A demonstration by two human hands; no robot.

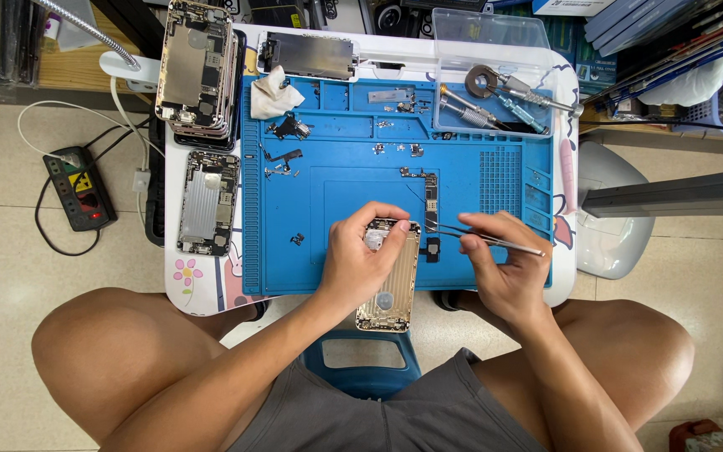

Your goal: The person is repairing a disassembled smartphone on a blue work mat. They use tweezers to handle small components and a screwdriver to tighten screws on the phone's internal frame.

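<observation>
Covering phone housing (389,285), left hand (355,261), tweezers (487,238) tips hidden

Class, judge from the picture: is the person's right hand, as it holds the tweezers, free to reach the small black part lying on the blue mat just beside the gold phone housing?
Probably yes. The right hand holds thin metal tweezers whose tips lie close to the small black part on the blue mat, with nothing between them.

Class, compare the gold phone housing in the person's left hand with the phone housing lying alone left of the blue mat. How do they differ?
The gold phone housing is held tilted over the blue mat's near edge by the left hand; the lone phone housing lies flat, untouched. The held one looks nearly stripped inside; the lone one shows a large silver plate and parts. The right hand points tweezers at the held one only. Both lie open side up.
</observation>
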